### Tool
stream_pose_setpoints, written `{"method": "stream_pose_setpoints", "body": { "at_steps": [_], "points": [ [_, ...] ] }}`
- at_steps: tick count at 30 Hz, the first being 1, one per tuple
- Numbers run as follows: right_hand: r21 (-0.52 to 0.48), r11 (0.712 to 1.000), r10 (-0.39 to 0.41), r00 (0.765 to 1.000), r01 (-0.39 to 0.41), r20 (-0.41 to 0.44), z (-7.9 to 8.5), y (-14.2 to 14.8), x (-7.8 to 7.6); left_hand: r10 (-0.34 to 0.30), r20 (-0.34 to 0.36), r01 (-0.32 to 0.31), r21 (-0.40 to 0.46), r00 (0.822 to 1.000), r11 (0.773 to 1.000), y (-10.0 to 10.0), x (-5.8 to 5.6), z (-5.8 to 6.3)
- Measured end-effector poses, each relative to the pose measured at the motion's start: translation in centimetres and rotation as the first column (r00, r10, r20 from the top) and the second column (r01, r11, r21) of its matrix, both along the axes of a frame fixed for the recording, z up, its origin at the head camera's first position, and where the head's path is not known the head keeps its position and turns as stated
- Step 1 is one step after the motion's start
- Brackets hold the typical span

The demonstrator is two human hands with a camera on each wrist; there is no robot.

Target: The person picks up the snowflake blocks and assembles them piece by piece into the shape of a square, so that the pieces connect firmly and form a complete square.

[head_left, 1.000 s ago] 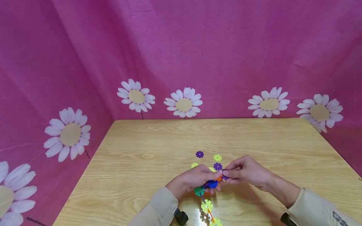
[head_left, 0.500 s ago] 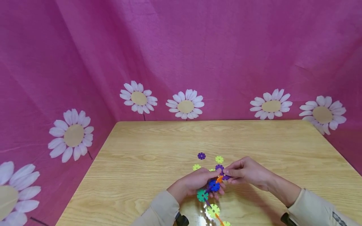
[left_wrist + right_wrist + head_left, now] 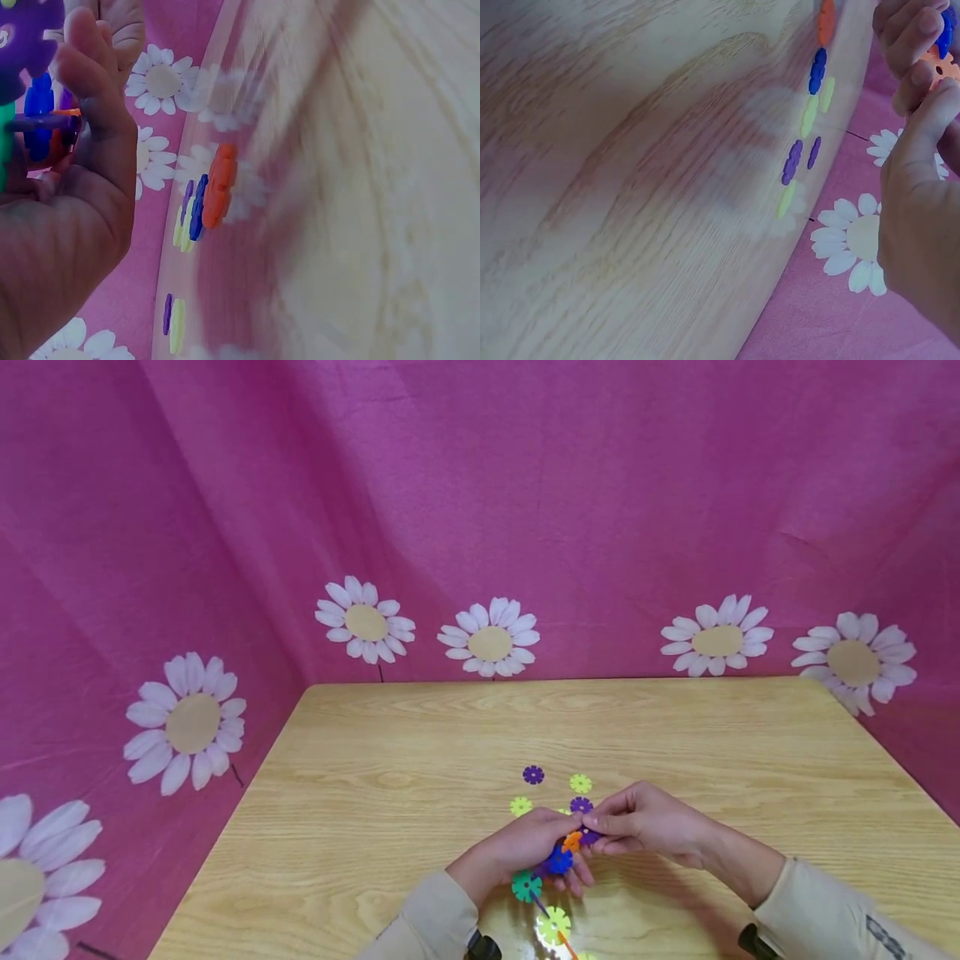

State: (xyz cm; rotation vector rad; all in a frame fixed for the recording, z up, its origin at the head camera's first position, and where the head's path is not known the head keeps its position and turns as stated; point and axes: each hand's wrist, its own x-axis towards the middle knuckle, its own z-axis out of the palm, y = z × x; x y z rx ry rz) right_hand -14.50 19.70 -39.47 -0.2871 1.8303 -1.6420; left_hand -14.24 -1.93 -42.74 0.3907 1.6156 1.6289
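A chain of notched plastic discs hangs from the person's left hand point(image 3: 513, 845), which holds it near its upper end. An orange disc point(image 3: 572, 842), a blue disc point(image 3: 558, 860), a green disc point(image 3: 527, 886) and a yellow disc point(image 3: 554, 927) follow one another down it, with thin edge-on discs between some. The right hand point(image 3: 663, 827) pinches a purple disc point(image 3: 590, 837) at the orange one, its fingertips meeting the left thumb. Whether the two discs are slotted together is hidden. In the right wrist view the orange disc point(image 3: 939, 69) shows beside the right thumb.
Loose discs lie on the wooden table point(image 3: 375, 777) just beyond the hands, among them a purple one point(image 3: 533, 775) and a yellow one point(image 3: 581, 783). The left wrist view also shows a loose orange disc point(image 3: 220, 186) there. A pink cloth point(image 3: 585, 510) with printed daisies hangs behind.
The right hand has shifted slightly left, closer against the left fingertips, with the purple disc still pinched. The chain's lower end has swayed right and back.
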Motion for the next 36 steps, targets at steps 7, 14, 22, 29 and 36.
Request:
{"method": "stream_pose_setpoints", "body": {
  "at_steps": [7,14,22,29,36],
  "points": [
    [0.022,0.999,0.037,0.999,-0.036,-0.007,-0.1,0.1,-0.5,0.017,-0.020,-0.018,-0.040,1.000,0.999,-0.2,-0.1,-0.1],
    [0.141,0.990,0.023,0.993,-0.006,-0.117,-1.0,0.3,-1.4,0.031,-0.010,-0.032,-0.094,0.999,0.995,-0.4,-0.1,0.0],
    [0.348,0.935,0.101,0.888,0.070,-0.448,-2.2,-0.4,-2.4,0.034,0.003,-0.034,-0.109,0.999,0.993,-0.7,-0.2,0.1],
    [0.537,0.820,0.223,0.753,0.199,-0.619,-2.3,-1.4,-2.5,0.038,0.004,-0.037,-0.104,0.999,0.994,-0.9,-0.2,0.2],
    [0.589,0.771,0.264,0.719,0.244,-0.643,-2.6,-1.9,-2.8,0.054,0.024,-0.051,-0.108,0.998,0.993,-1.1,-0.2,0.1]
  ]
}}
